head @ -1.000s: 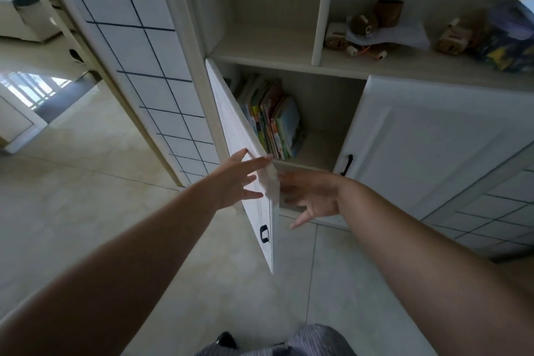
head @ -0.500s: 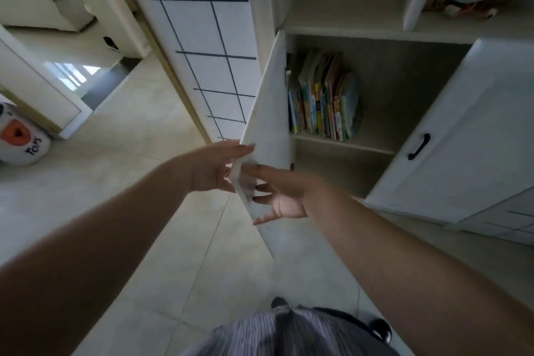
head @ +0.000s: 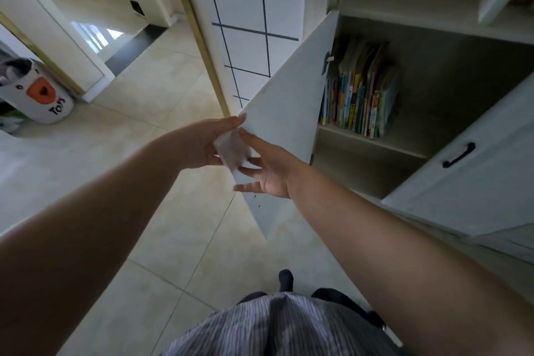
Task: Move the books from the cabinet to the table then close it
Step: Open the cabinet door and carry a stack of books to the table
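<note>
— White door (head: 291, 89), swung open: what have the hands got?
— Left hand (head: 202, 143) and right hand (head: 267, 170) flank its outer edge, fingers straight, touching it.
— The books (head: 358, 98)?
— Upright on the cabinet shelf (head: 372, 143), left side.

Beige tiled floor (head: 161, 89), white wall with dark grid lines (head: 245, 3), doorway with daylight (head: 98, 37), white toy bag (head: 37, 95) on floor

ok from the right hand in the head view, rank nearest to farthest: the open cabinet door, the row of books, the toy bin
1. open cabinet door: touching the right hand.
2. row of books: up right, inside the cabinet.
3. toy bin: far left on the floor.
</note>
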Available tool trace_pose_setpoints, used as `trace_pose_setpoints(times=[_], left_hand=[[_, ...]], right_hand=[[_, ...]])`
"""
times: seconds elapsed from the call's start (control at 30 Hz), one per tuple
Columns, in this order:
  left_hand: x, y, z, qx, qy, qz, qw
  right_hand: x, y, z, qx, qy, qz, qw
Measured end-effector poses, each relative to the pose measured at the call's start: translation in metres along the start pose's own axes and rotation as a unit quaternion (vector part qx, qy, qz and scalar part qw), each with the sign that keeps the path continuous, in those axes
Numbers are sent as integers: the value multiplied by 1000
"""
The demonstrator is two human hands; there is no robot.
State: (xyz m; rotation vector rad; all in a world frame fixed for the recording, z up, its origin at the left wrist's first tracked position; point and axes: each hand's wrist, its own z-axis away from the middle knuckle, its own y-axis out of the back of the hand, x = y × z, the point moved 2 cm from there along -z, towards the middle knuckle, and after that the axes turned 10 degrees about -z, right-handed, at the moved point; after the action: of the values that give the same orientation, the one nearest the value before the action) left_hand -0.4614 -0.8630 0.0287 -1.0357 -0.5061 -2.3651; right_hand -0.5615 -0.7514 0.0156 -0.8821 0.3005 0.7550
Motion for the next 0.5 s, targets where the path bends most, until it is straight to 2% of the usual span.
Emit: trace_pose_setpoints(times=[0.2, 0.33, 0.43, 0.5], left_hand=[[-4, 2, -1, -18, -24, 2, 1000], [-10, -1, -1, -33, -51, 41, 997], [-20, 0, 0, -6, -92, 116, 989], [-25, -6, 3, 50, -114, 166, 978]], right_hand=[[-1, 8, 0, 6, -6, -11, 1000], [-1, 26, 1, 30, -23, -36, 999], [-5, 44, 7, 37, -26, -43, 998], [-9, 57, 14, 42, -29, -35, 998]])
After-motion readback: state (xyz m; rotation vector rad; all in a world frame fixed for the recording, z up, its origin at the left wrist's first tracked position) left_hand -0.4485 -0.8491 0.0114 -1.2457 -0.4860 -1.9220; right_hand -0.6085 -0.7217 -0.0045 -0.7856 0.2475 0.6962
